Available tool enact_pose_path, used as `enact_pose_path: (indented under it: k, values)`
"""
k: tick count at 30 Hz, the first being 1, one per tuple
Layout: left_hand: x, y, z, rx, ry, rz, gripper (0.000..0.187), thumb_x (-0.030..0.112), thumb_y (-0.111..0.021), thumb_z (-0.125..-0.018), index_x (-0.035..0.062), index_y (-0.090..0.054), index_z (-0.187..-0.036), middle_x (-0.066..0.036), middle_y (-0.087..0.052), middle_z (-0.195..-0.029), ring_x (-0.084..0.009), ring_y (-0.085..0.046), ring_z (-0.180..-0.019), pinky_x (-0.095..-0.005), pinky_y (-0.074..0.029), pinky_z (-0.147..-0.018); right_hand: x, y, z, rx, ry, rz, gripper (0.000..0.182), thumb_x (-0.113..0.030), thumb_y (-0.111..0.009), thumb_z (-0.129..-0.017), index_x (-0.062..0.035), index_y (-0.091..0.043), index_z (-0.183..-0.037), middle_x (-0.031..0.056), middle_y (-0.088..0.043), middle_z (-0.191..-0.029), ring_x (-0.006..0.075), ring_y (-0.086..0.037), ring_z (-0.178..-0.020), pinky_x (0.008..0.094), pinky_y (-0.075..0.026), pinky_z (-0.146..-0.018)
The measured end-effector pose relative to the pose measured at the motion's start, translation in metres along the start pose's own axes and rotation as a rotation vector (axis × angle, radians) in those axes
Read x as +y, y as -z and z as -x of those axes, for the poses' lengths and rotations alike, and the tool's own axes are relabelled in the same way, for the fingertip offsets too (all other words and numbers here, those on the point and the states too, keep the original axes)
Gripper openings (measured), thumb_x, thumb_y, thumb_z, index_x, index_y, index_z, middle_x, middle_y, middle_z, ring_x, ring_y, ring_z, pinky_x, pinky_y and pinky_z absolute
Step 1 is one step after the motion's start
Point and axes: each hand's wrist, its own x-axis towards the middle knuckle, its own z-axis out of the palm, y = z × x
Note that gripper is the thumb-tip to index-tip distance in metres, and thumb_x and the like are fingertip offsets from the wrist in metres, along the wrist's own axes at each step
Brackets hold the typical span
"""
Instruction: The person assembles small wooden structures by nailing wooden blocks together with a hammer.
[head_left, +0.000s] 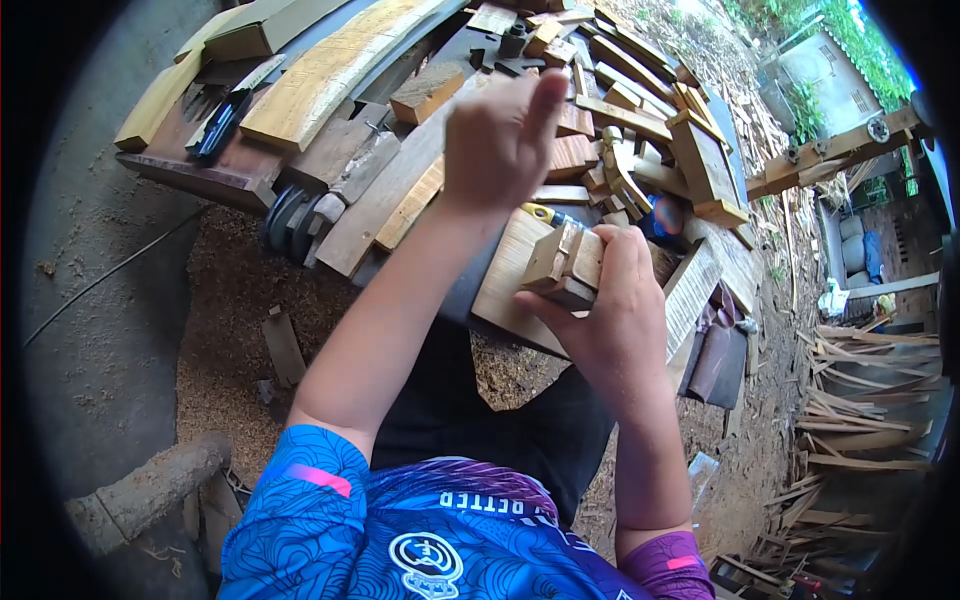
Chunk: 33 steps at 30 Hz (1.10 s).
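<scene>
My right hand (627,310) grips a small block of light wood pieces (566,262), stacked face to face with a gap between them. Its thumb presses the near side and its fingers wrap over the far side. Raised over the middle of the bench is my left hand (497,145), its back toward me and its thumb sticking out; the other fingers are folded out of sight. Under the block lies a flat pale board (505,275). A yellow handle with a hole (540,212) pokes out just beyond the block.
Offcuts cover the workbench, including a long curved plank (340,70) and an upright wooden frame piece (697,165). A dark blue tool (215,128) lies at the left. Sawdust (225,330) covers the ground, with a log (150,490) at lower left and wood strips (860,430) at right.
</scene>
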Motion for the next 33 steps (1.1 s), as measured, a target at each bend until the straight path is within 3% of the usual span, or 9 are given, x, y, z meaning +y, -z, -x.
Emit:
enact_pose_path:
  k: [2, 4, 6, 7, 8, 10, 17, 29, 33]
  values:
    - [0.004, 0.004, 0.012, -0.243, 0.047, 0.206, 0.066, 0.053, -0.038, -0.11, 0.0023, -0.067, -0.079, -0.012, -0.063, -0.078, -0.0197, -0.064, -0.076, -0.0343, -0.05, -0.071, -0.001, 0.001, -0.004, 0.002, 0.006, 0.0, 0.069, -0.026, -0.091, -0.072, 0.0023, -0.05, -0.12, 0.0202, -0.055, -0.106, 0.0423, -0.063, -0.09, 0.0482, -0.052, -0.074]
    - [0.004, 0.009, 0.028, -0.463, 0.212, 0.519, 0.057, 0.047, -0.046, -0.11, -0.0003, -0.072, -0.091, -0.011, -0.069, -0.094, -0.0175, -0.066, -0.09, -0.0329, -0.051, -0.085, -0.004, 0.0, -0.003, 0.005, -0.079, -0.044, 0.074, -0.031, -0.096, -0.067, -0.0005, -0.051, -0.119, 0.0189, -0.059, -0.105, 0.0396, -0.064, -0.093, 0.0467, -0.052, -0.078]
    - [0.012, 0.038, 0.037, -0.862, 0.462, 0.674, 0.046, 0.04, -0.055, -0.107, -0.0028, -0.072, -0.112, -0.008, -0.071, -0.109, -0.0161, -0.064, -0.103, -0.0326, -0.049, -0.096, -0.002, 0.003, -0.002, 0.007, -0.082, -0.049, 0.073, -0.028, -0.096, -0.067, -0.001, -0.051, -0.119, 0.0184, -0.059, -0.104, 0.0394, -0.064, -0.092, 0.0467, -0.052, -0.078]
    - [0.023, 0.052, 0.039, -0.942, 0.647, 0.828, 0.045, 0.033, -0.068, -0.101, -0.0011, -0.066, -0.13, -0.009, -0.068, -0.125, -0.0174, -0.063, -0.115, -0.0338, -0.047, -0.104, -0.001, 0.003, -0.002, 0.009, -0.078, -0.055, 0.072, -0.025, -0.096, -0.067, -0.0015, -0.051, -0.119, 0.018, -0.059, -0.104, 0.0392, -0.064, -0.092, 0.0467, -0.053, -0.077]
    - [0.018, 0.056, 0.046, -0.933, 0.44, 0.755, 0.058, 0.018, -0.082, -0.088, 0.0, -0.06, -0.139, -0.01, -0.064, -0.134, -0.0194, -0.059, -0.126, -0.0355, -0.043, -0.113, 0.0, 0.004, -0.001, 0.005, -0.086, -0.048, 0.072, -0.025, -0.096, -0.067, -0.0015, -0.051, -0.119, 0.018, -0.059, -0.104, 0.0392, -0.064, -0.092, 0.0467, -0.053, -0.077]
    - [0.019, 0.061, 0.052, -0.909, 0.482, 0.774, 0.07, 0.007, -0.089, -0.077, 0.0007, -0.059, -0.141, -0.011, -0.058, -0.144, -0.0208, -0.054, -0.136, -0.0368, -0.038, -0.119, 0.003, 0.004, -0.001, 0.005, -0.057, -0.06, 0.07, -0.019, -0.095, -0.067, -0.0016, -0.051, -0.119, 0.0173, -0.059, -0.103, 0.0389, -0.065, -0.092, 0.0464, -0.053, -0.077]
    - [0.024, 0.071, 0.048, -0.876, 0.436, 0.602, 0.068, 0.001, -0.088, -0.075, -0.0019, -0.062, -0.137, -0.012, -0.07, -0.13, -0.0198, -0.065, -0.122, -0.0357, -0.047, -0.112, -0.004, 0.002, -0.004, -0.041, -0.08, -0.01, 0.07, -0.016, -0.095, -0.066, -0.0017, -0.051, -0.119, 0.0164, -0.058, -0.104, 0.0384, -0.065, -0.091, 0.0453, -0.053, -0.076]
    - [0.024, 0.071, 0.063, -0.814, 0.478, 0.558, 0.067, -0.008, -0.084, -0.074, -0.0026, -0.062, -0.138, -0.01, -0.071, -0.129, -0.0138, -0.063, -0.12, -0.0313, -0.049, -0.108, -0.005, 0.005, -0.006, -0.08, -0.04, -0.01, 0.061, -0.012, -0.086, -0.071, -0.0012, -0.051, -0.119, 0.0191, -0.054, -0.106, 0.0425, -0.063, -0.091, 0.0495, -0.052, -0.074]
    - [0.024, 0.067, 0.068, -0.752, 0.491, 0.629, 0.067, -0.008, -0.083, -0.075, -0.0019, -0.062, -0.138, -0.01, -0.071, -0.128, -0.0138, -0.062, -0.122, -0.0315, -0.049, -0.108, -0.008, 0.004, -0.006, -0.072, -0.099, -0.018, 0.067, -0.016, -0.093, -0.067, -0.0005, -0.051, -0.116, 0.0165, -0.054, -0.104, 0.0386, -0.06, -0.094, 0.0449, -0.05, -0.079]
